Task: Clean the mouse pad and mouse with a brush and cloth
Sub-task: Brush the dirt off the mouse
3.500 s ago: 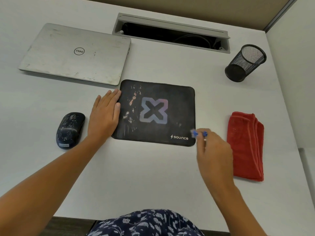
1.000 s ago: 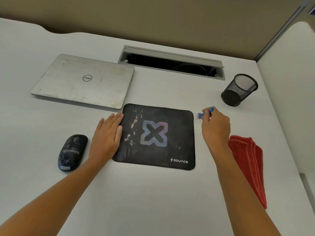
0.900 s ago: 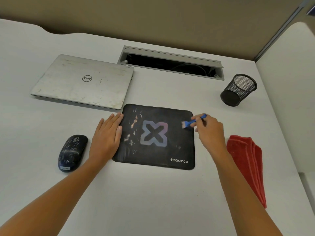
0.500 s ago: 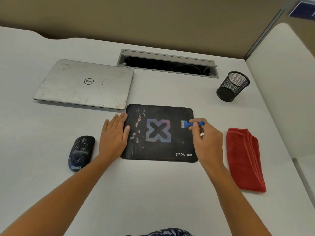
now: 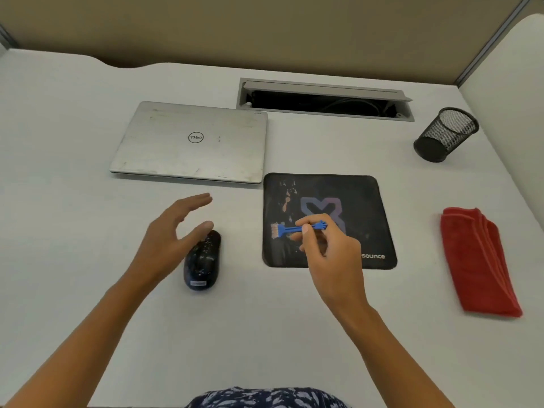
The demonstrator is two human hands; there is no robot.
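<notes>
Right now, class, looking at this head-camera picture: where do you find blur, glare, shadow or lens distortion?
Head view: soft, even light, no glare on the laptop, only faint shadows; the left hand is slightly smeared at the fingertips, while the brush and the mouse pad lettering read sharp; the wide lens makes the mesh cup lean outward.

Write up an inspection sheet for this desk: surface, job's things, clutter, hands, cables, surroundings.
Surface: white desk, open cable hatch at the back.
Job's things: black mouse pad, pale stains on its left part; speckled black mouse left of it; blue brush over the pad; folded red cloth to the right, untouched.
Clutter: closed Dell laptop; black mesh pen cup.
Hands: left hand open above the mouse, contact unclear; right hand pinches the brush.
Cables: dark cables inside the hatch.
Surroundings: beige partition behind, white divider on the right.
</notes>
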